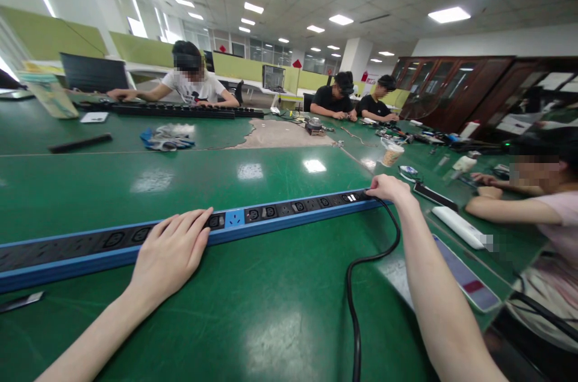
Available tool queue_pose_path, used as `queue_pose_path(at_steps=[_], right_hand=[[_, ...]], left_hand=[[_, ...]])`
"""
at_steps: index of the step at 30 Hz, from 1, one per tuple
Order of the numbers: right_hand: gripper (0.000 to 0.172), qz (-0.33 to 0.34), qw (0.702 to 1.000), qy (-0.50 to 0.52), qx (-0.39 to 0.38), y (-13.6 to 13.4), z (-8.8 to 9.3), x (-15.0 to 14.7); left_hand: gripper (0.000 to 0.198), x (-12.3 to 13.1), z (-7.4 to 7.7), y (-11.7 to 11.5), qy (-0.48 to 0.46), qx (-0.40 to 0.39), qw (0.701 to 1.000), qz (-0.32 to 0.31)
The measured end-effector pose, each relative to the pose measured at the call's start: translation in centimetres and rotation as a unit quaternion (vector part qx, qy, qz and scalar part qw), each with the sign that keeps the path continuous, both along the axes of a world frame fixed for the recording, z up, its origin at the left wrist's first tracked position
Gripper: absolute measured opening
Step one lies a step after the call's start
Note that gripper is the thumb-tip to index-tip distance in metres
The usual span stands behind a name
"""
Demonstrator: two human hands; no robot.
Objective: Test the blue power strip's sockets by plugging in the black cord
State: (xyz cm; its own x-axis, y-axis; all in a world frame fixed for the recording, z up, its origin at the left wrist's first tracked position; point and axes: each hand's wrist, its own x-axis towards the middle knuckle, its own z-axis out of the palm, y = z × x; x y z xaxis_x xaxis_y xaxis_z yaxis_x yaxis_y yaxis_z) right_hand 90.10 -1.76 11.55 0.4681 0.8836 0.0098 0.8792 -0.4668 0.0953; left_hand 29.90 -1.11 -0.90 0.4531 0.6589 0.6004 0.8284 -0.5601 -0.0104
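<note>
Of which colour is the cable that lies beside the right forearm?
The cable is black, seen best in the head view.

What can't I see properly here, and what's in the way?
All in the head view:
The left end of the power strip: cut off by the left edge.
The bit of strip under the left hand: covered by that hand.
Where the black cable meets the strip: hidden by the right hand.
The cable's other end: cut off by the bottom edge.

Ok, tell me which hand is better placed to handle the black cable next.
Likely the right hand: it is at the end of the power strip, by the black cable, while the left hand rests farther along the strip.
</note>
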Motion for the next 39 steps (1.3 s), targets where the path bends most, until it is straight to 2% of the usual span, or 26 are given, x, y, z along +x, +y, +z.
queue_pose_path(at_steps=[11, 19, 26, 29, 32, 34, 39], right_hand=[[0.033, 0.034, 0.999, 0.027, 0.021, 0.4, -1.0, 1.3], [0.028, 0.067, 0.998, 0.003, 0.002, 0.8, -0.9, 1.5], [0.028, 0.077, 0.997, -0.019, -0.02, 0.9, -0.5, 0.6], [0.027, 0.087, 0.996, 0.017, -0.018, 0.6, -0.3, 0.6], [0.032, 0.089, 0.983, 0.158, 0.013, -0.1, 0.0, 1.5], [0.035, 0.077, 0.974, 0.205, 0.058, -0.7, 0.5, 2.6], [0.034, 0.004, 0.985, 0.07, 0.159, -2.3, 1.7, 6.1]], left_hand=[[0.059, 0.0, 0.2, -0.2, 0.006, -0.016, 1.0, 0.005], [0.059, 0.0, 0.2, 0.0, 0.007, -0.012, 1.0, 0.005], [0.059, -0.1, 0.0, -0.1, 0.022, -0.018, 1.0, 0.013], [0.059, -0.1, 0.1, -0.1, 0.022, -0.019, 0.999, 0.016], [0.059, -0.1, 0.1, -0.1, 0.02, -0.016, 1.0, 0.012], [0.059, -0.1, 0.1, 0.0, 0.017, -0.014, 1.0, 0.01], [0.059, -0.1, 0.0, 0.0, 0.011, -0.01, 1.0, 0.007]])
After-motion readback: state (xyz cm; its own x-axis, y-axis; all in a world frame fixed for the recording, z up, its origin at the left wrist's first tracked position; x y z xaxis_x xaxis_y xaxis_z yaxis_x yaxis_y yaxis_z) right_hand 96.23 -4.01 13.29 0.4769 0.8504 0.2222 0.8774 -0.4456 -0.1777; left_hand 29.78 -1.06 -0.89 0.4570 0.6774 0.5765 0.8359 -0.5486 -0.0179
